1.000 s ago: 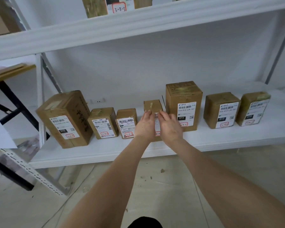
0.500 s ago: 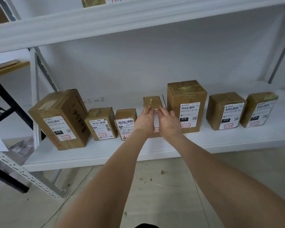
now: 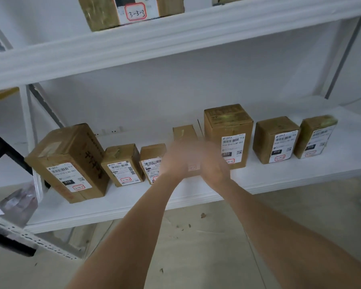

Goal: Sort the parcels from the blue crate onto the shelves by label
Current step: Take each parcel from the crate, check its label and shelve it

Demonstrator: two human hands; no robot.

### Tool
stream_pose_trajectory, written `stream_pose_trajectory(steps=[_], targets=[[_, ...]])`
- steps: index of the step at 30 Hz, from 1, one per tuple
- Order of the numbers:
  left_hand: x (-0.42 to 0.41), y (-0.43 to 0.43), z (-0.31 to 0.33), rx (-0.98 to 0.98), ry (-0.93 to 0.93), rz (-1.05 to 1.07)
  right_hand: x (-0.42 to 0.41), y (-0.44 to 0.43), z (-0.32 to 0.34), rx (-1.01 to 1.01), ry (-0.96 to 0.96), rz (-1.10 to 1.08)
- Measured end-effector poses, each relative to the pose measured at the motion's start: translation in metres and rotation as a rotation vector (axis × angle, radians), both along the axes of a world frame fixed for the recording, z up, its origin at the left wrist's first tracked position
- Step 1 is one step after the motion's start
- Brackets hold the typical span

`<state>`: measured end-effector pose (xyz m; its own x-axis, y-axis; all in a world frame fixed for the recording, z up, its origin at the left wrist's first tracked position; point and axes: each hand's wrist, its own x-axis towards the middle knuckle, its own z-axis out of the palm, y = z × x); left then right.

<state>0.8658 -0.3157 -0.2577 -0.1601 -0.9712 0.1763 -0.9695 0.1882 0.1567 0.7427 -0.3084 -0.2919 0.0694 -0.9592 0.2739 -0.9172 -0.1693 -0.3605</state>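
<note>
— "Seven parcels stood along the lower shelf (image 3: 279,177). Where was yours?"

— "The small parcel (image 3: 183,132) sat mid-row, between a squat parcel (image 3: 152,152) on its left and a tall parcel (image 3: 227,126) on its right."

— "And the hands?"

— "My left hand (image 3: 175,161) and right hand (image 3: 215,163) were at its near face, too blurred for me to tell whether they gripped it or lay open. I judged it best to square it label-forward, then draw both back straight."
</note>
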Motion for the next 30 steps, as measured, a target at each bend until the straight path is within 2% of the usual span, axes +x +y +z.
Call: stream_pose_trajectory(steps=[3,5,9,12,18,24,30], targets=[[-0.009,0.012,0.007,-0.009,-0.054,0.024,-0.017,0.023,0.006,0.052,-0.031,-0.057],[-0.025,0.023,0.014,0.047,-0.121,-0.037,-0.035,0.040,0.015,0.111,-0.034,-0.093],[-0.077,0.041,0.040,0.279,-0.207,-0.154,-0.082,0.071,0.045,0.218,-0.008,-0.194],[-0.125,0.057,0.071,0.411,-0.242,-0.238,-0.121,0.097,0.078,0.270,-0.061,-0.264],[-0.212,0.095,0.153,0.438,-0.253,-0.431,-0.200,0.159,0.163,0.382,-0.042,-0.445],[-0.296,0.130,0.232,0.486,-0.176,-0.607,-0.269,0.208,0.262,0.427,0.009,-0.583],[-0.404,0.177,0.294,0.420,-0.163,-0.783,-0.365,0.266,0.326,0.438,0.019,-0.760]])
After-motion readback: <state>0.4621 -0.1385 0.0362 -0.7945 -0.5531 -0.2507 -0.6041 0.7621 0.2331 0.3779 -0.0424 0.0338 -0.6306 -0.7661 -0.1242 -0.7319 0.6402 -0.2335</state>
